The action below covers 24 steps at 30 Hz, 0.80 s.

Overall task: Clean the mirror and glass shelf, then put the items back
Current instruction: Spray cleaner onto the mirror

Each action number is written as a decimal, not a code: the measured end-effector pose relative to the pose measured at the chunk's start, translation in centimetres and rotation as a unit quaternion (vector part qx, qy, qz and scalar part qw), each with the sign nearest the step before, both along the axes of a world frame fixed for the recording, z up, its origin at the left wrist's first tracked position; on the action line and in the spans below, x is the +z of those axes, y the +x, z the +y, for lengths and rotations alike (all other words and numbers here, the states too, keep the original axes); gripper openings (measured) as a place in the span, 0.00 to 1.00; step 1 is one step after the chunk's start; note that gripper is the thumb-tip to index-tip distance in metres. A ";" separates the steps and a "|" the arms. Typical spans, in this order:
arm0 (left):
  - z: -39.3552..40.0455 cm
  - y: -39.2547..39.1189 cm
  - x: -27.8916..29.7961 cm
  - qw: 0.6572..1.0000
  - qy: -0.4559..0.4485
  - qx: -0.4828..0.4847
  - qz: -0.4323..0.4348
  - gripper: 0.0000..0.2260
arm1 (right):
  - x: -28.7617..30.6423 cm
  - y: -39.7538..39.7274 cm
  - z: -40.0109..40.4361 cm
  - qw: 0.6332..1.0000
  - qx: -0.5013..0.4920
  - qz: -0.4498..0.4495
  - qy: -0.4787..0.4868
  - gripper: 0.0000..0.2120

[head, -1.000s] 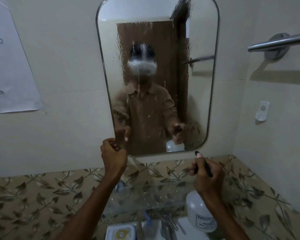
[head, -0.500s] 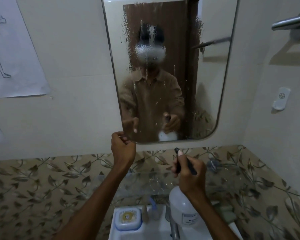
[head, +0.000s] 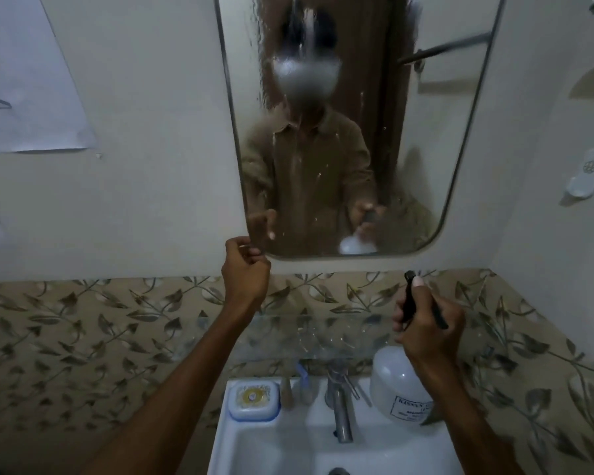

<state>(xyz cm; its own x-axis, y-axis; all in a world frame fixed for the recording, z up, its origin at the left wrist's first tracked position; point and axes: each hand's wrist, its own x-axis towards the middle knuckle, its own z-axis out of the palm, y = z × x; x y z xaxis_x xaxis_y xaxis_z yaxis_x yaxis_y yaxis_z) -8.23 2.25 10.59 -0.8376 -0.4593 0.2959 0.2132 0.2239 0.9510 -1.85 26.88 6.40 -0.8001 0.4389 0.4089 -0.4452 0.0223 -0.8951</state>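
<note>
The wall mirror is streaked with running droplets. My left hand is at its lower left corner, fingers curled on the edge. My right hand grips the black trigger head of a white spray bottle, nozzle pointing up toward the mirror from just below it. The bottle hangs over the sink's right side. A clear glass shelf spans the wall under the mirror, with nothing standing on it.
Below is a white sink with a chrome tap. A blue and white soap box and a toothbrush sit on its back rim. A paper sheet hangs left; a white wall hook is on the right wall.
The view has tilted down, bringing the sink and tap into sight. My left hand stays at the mirror's corner. My right hand still holds the bottle, a little lower below the mirror.
</note>
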 end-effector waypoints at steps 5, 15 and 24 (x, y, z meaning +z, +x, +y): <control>-3.7 1.2 -1.0 0.998 -0.035 -0.047 -0.014 0.15 | -0.9 0.8 -4.0 0.991 0.121 -0.047 0.021 0.21; -8.9 7.6 -10.8 0.977 -0.028 0.189 -0.090 0.17 | -4.1 3.2 -13.3 0.925 0.315 -0.199 0.074 0.23; -8.5 11.2 -13.7 0.971 -0.142 0.185 -0.059 0.22 | -5.1 3.9 -15.3 0.923 0.298 -0.198 0.139 0.23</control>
